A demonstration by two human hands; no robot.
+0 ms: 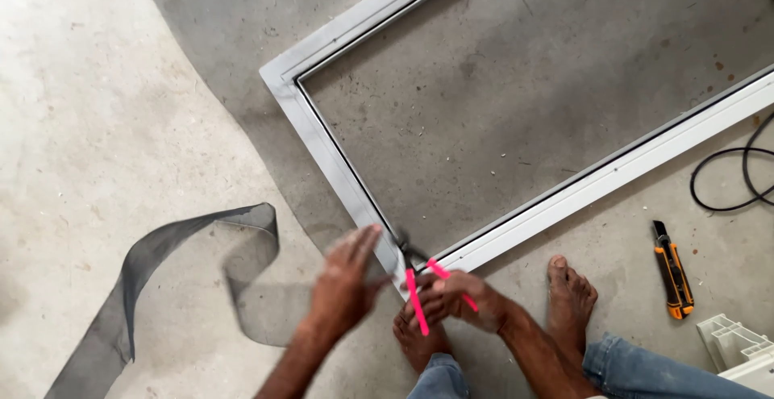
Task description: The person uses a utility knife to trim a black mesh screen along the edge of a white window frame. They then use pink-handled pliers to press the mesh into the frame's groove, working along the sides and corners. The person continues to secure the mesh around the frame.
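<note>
Head view, from left to right: a long grey strip of cut mesh screen (145, 278) curls over the concrete floor (89, 125), its long axis running from lower left up toward the frame corner. Next, the left hand (343, 282), blurred, is spread flat with fingers released, touching loose mesh just beside that corner. At the near corner of the white rectangular metal screen frame (322, 137), the right hand (459, 296) is clenched around pink-handled scissors (419, 286), blades pointing up-left at the corner, handles toward the person's bare feet (568, 298). Grey mesh fills the frame. Farther right lie an orange-and-black utility knife (673, 270), pointing up-left, and a black cord (730, 177).
</note>
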